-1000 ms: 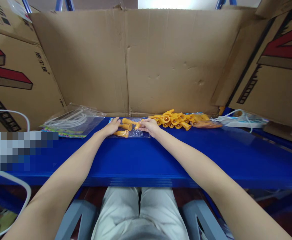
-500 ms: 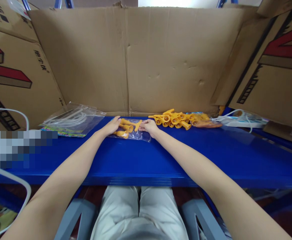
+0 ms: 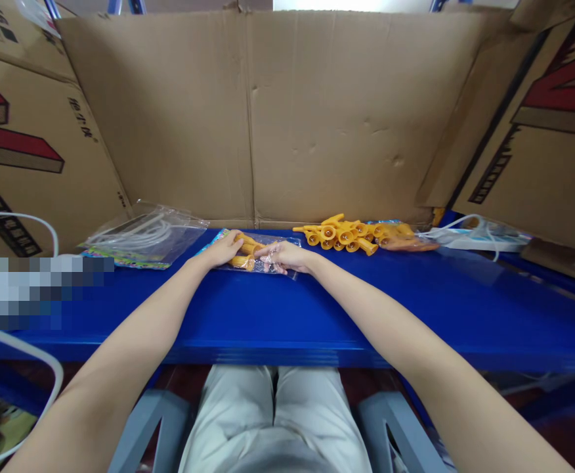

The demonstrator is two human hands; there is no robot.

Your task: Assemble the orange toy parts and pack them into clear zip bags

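On the blue tabletop (image 3: 287, 309) lies a clear plastic bag (image 3: 292, 270) with yellow toy trumpets (image 3: 242, 263) inside. My left hand (image 3: 226, 249) grips the left part of this bag, its thumb and fingers resting over the trumpets. A strip of colourful printing shows beside that hand. My right hand (image 3: 287, 255) reaches into the bag from the right, fingers stretched out and seen through the plastic. Its index finger touches the trumpets' near ends. To the right is a pile of loose yellow trumpets (image 3: 339, 235), bells facing me.
A clear bag with white tubing (image 3: 154, 233) and a printed card lies at the left. Beyond the pile are bagged orange-yellow pieces (image 3: 405, 238) and a white power strip (image 3: 484, 242). Cardboard (image 3: 317, 118) walls the back and sides. White cables (image 3: 36, 351) hang at the left.
My right hand has moved left and deeper into the bag, and the trumpet it held now lies with the others. My left hand has shifted slightly over the trumpets.
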